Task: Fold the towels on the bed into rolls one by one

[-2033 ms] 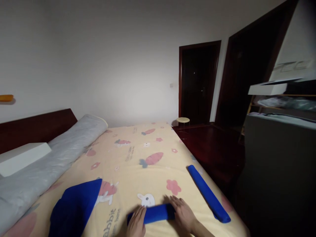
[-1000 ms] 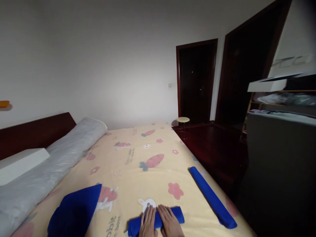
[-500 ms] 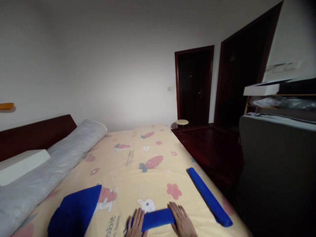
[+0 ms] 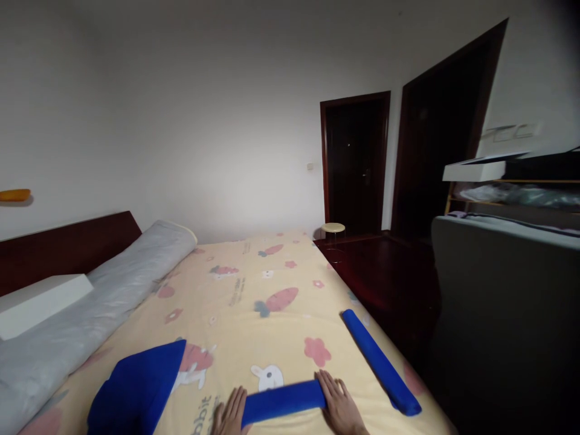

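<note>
A dim bedroom, lit unevenly: soft light fell on the pale wall and faded toward the corners, where the frame darkened into vignette. The doorway and the floor beyond the bed lay almost black, detail lost. The bedsheet caught enough glow to show its print, though grainy and soft. Wide-lens distortion bent the door frames outward at the right edge. The hands at the bottom edge were slightly smeared. No glare, no hard shadows anywhere.
</note>
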Demonstrator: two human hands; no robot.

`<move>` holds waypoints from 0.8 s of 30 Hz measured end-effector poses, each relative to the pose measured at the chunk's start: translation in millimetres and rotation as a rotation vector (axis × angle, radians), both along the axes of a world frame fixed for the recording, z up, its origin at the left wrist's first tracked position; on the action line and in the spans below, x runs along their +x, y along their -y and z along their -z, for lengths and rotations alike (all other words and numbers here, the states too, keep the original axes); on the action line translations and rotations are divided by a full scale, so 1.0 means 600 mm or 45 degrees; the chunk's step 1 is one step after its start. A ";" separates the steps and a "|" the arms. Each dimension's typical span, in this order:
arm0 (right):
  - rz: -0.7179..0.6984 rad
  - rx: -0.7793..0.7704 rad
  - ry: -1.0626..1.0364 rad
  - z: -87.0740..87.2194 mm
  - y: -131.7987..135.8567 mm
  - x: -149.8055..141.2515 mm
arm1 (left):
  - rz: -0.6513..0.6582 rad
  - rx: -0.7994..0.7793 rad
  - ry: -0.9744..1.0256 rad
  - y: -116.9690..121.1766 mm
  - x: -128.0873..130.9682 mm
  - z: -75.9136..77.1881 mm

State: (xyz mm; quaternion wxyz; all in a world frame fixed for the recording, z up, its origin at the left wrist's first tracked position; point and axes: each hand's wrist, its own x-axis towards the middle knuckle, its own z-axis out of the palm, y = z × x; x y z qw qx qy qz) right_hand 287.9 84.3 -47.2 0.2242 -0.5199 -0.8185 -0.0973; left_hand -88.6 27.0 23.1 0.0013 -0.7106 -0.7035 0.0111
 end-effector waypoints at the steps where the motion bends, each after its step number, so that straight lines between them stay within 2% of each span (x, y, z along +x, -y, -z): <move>1: -0.006 -0.014 -0.007 -0.002 0.000 0.000 | -0.002 -0.011 -0.001 -0.001 -0.001 0.000; 6: -0.017 -0.168 0.001 -0.033 0.012 0.000 | -0.001 -0.035 -0.008 -0.001 0.001 -0.004; 13: -0.139 -0.468 0.021 -0.145 0.028 -0.021 | -0.035 -0.101 -0.033 0.004 0.012 -0.014; 16: -0.287 -0.579 -0.010 -0.181 0.029 -0.036 | -0.013 -0.116 -0.002 0.008 0.014 -0.021; 19: -0.361 -0.667 -0.027 -0.191 0.028 -0.043 | 0.000 -0.126 0.009 0.011 0.014 -0.030; 24: -0.246 -0.633 0.005 -0.174 0.022 -0.040 | -0.010 -0.156 0.017 0.016 0.021 -0.049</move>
